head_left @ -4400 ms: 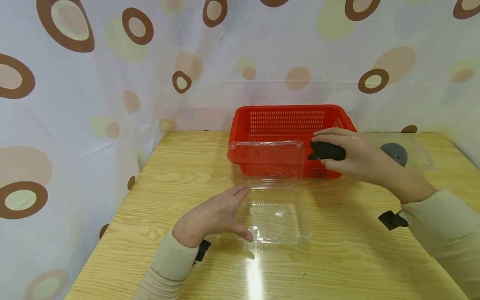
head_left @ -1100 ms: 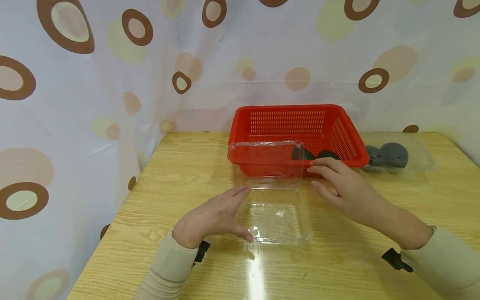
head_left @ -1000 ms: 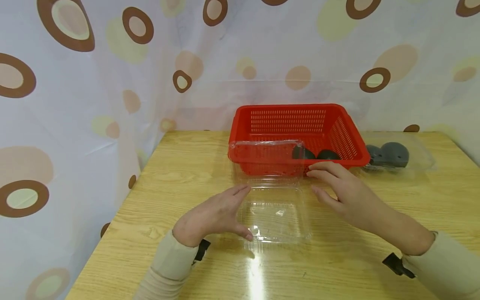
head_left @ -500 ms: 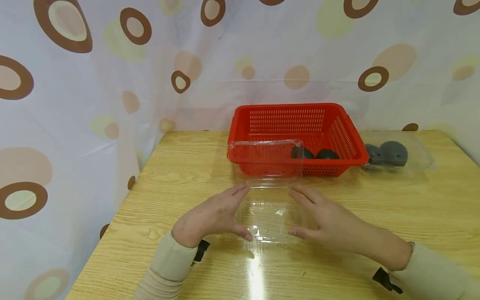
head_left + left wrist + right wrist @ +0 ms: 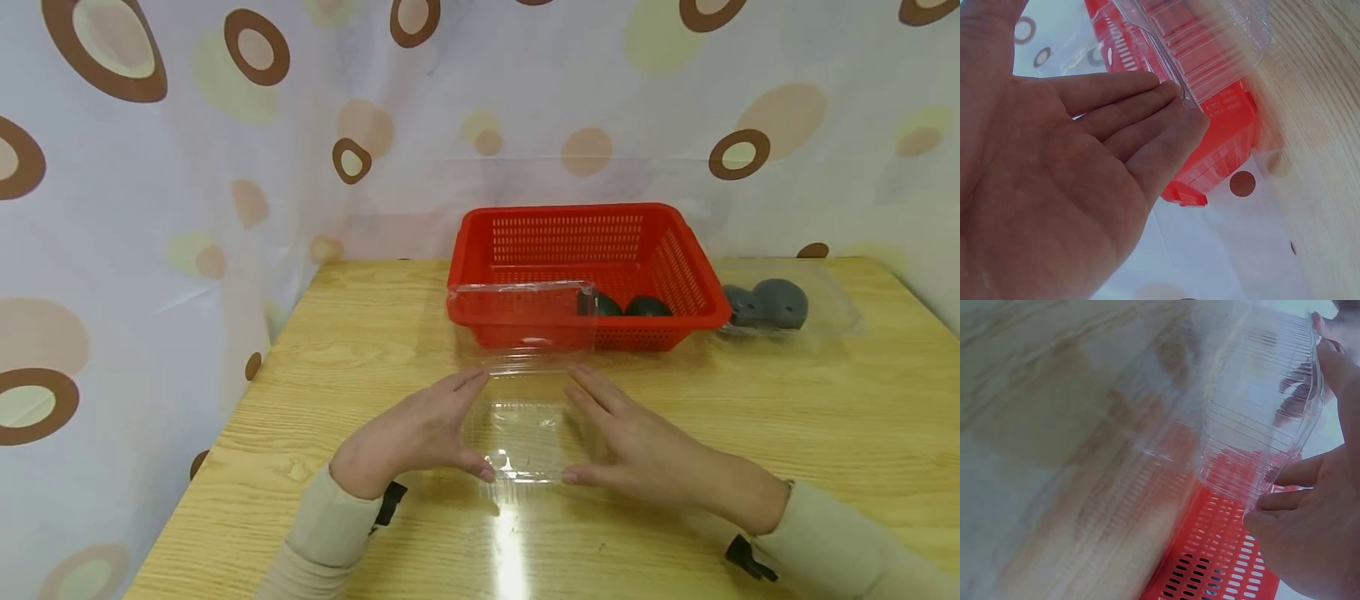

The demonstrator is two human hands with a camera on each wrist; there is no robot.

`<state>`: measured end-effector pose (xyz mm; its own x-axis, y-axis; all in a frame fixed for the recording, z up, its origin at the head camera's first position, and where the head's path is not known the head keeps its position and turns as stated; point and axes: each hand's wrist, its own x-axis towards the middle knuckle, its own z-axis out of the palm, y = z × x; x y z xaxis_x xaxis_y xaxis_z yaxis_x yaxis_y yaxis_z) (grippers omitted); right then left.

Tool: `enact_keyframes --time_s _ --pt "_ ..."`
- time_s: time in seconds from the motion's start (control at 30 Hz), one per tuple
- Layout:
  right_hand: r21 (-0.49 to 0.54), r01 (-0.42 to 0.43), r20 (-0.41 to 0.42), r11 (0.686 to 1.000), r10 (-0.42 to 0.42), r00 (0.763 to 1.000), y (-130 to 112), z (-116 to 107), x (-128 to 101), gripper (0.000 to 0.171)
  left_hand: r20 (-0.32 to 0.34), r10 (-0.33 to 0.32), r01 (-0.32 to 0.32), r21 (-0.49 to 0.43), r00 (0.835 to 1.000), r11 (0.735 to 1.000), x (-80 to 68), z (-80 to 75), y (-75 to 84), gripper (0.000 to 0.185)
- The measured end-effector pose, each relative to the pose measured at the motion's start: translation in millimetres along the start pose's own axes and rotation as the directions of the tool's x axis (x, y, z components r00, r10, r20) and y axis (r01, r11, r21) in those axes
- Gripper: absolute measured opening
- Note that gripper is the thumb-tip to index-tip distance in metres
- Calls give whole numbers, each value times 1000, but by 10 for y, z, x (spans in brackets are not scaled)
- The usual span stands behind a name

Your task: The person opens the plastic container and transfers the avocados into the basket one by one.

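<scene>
From the head camera, your left hand (image 5: 408,433) and right hand (image 5: 637,442) flank the clear clamshell box (image 5: 528,433) on the wooden table (image 5: 750,417), fingers straight and pressed flat against its two side walls, thumbs at the near corners. Its lid stands open toward the red basket (image 5: 585,275) — so the long axis runs away from you. It looks light, thin and slippery; squeeze gently at the ribbed walls, or it may buckle.

The left wrist view shows straight fingers (image 5: 1141,112) touching the box's rim (image 5: 1172,81).

The right wrist view shows fingertips (image 5: 1279,500) meeting the ribbed wall (image 5: 1254,425) — the basket lies just beyond.
</scene>
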<state>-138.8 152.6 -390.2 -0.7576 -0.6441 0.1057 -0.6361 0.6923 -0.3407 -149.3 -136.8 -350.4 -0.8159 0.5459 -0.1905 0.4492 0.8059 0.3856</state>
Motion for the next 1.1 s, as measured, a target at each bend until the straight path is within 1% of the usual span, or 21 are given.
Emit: enact_keyframes --time_s 0.2,0.33,0.57,0.8,0.9,1.1 --pt "20 4 4 1000 -4 1000 -45 38 79 101 -9 -19 19 -23 1000 1000 -51 -34 -52 118" --pt "31 15 10 999 -15 1000 -82 64 148 103 -13 -46 46 -43 999 998 -89 -46 -108 118" --pt "46 28 1 999 -28 1000 -171 105 254 100 -21 -66 65 -63 998 996 -171 -66 -205 117" --pt "40 70 -13 997 -70 997 -255 172 390 100 -8 -137 135 -97 991 986 -259 -81 -331 115" --pt "44 85 -15 995 -84 996 -294 195 448 100 -7 -156 154 -120 988 981 -304 -93 -375 115" --pt "58 90 -7 994 -90 996 -351 229 543 100 -18 -160 156 -129 987 979 -368 -111 -456 115"
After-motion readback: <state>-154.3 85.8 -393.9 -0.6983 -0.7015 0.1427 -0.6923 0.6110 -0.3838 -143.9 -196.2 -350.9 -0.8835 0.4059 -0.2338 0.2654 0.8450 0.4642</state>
